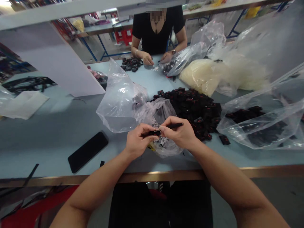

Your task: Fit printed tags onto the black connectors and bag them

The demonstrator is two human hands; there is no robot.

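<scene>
Over the near part of the table, my left hand (pixel 137 142) is closed on a small black piece (pixel 155 133), pinched between thumb and fingers. My right hand (pixel 179 133) meets it from the right, its fingertips at the end of the piece. A slim black pen-like tool (pixel 175 125) is held in that right hand and points out to the right. Under both hands lies an open clear plastic bag (pixel 169 152) with small white bits (pixel 162 141) in it. Just behind my right hand spreads a large heap of small black pieces (pixel 194 104).
A black phone (pixel 87 152) lies to the left. Clear bags stand at left (pixel 118 107) and right (pixel 266 134), the right one holding black pieces. Across the table sits a person (pixel 156 34) beside a bag of cream-coloured material (pixel 201 74). A white panel (pixel 64 60) rises at back left.
</scene>
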